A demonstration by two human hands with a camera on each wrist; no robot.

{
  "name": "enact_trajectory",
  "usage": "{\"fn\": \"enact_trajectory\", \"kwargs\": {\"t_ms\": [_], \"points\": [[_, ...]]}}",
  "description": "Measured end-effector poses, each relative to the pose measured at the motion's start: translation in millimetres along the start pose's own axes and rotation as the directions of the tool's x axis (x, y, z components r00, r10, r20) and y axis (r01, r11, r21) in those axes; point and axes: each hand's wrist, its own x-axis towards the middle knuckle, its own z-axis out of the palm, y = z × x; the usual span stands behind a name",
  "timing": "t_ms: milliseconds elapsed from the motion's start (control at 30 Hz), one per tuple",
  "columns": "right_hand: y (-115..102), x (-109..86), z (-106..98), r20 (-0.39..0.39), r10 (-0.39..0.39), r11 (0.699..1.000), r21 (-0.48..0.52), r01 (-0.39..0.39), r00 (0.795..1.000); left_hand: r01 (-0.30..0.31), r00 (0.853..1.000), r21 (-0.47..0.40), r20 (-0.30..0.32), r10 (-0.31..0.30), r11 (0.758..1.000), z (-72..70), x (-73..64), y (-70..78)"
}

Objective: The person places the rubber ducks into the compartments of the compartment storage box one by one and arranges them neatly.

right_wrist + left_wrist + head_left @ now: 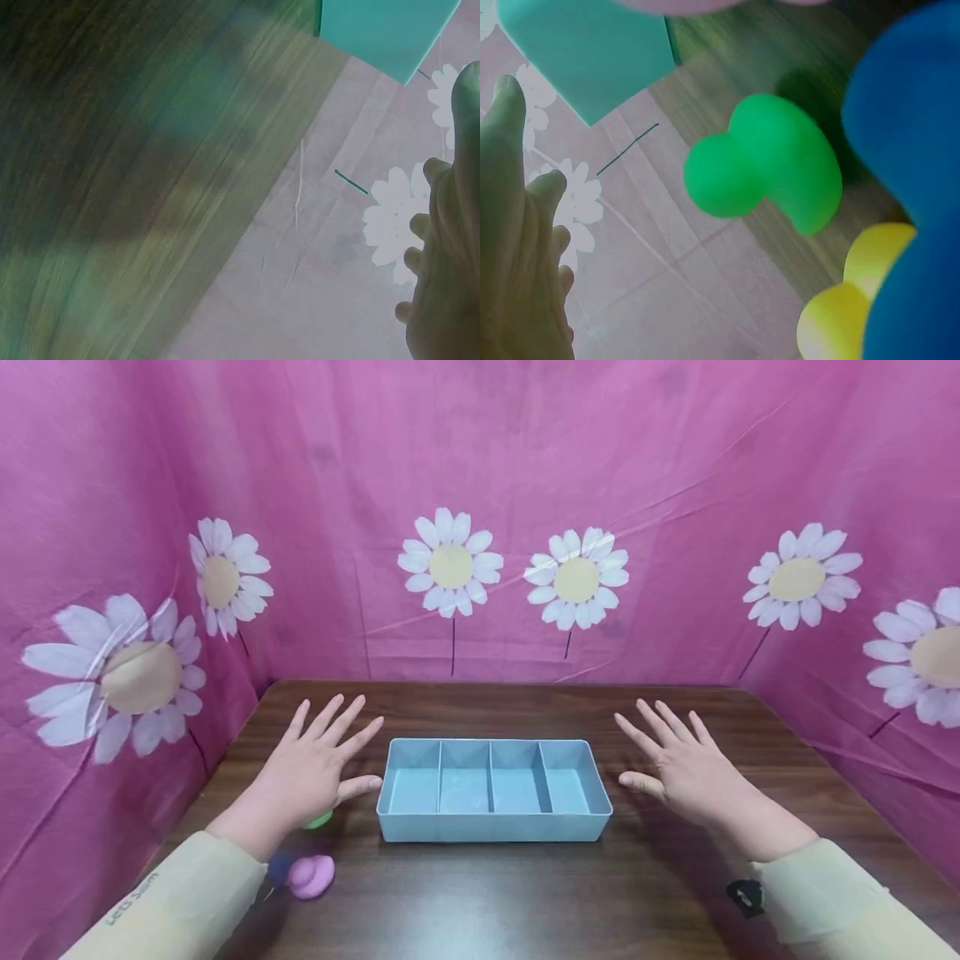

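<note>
A pale blue tray [495, 828] with several compartments in a row sits on the table, with nothing inside it. To its left my left hand [311, 768] is spread, fingers straight, thumb close to the tray's side. My right hand [686, 772] is spread likewise on the right, apart from the tray. Neither holds anything. Beneath and behind the left hand lie rounded toys: a green one [772, 165], a blue one [922, 112], a yellow one [832, 322] and a pink-purple one [311, 877]. The left forearm hides part of this group in the head view.
The brown wooden table [495, 902] meets a pink curtain [495, 443] with white flowers at the back and sides. A small black object [746, 897] shows at the right sleeve.
</note>
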Motion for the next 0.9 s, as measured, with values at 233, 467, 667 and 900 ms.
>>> {"fn": "enact_trajectory", "kwargs": {"t_ms": [233, 467, 667, 900], "points": [[-1.7, -0.9, 3.3, -0.034, -0.025, 0.996, 0.081, 0.027, 0.999, 0.016, 1.0, -0.06, -0.006, -0.017, 0.998, -0.1, -3.6, 2.2], [-9.5, 2.4, -4.6, -0.05, -0.028, 0.969, 0.245, 0.039, 0.998, 0.084, 0.996, -0.134, 0.015, -0.083, 0.987, -7.7, -6.6, -2.5], [-25.9, 8.6, -0.1, 0.019, -0.03, 0.922, 0.386, 0.02, 0.999, 0.119, 0.992, -0.17, 0.056, -0.111, 0.978, -10.6, -14.2, -3.2], [-39.6, 10.5, 14.0, 0.12, -0.002, 0.886, 0.461, -0.054, 0.993, 0.214, 0.977, -0.349, 0.061, -0.205, 0.912, -16.5, -35.3, -16.4]]}}
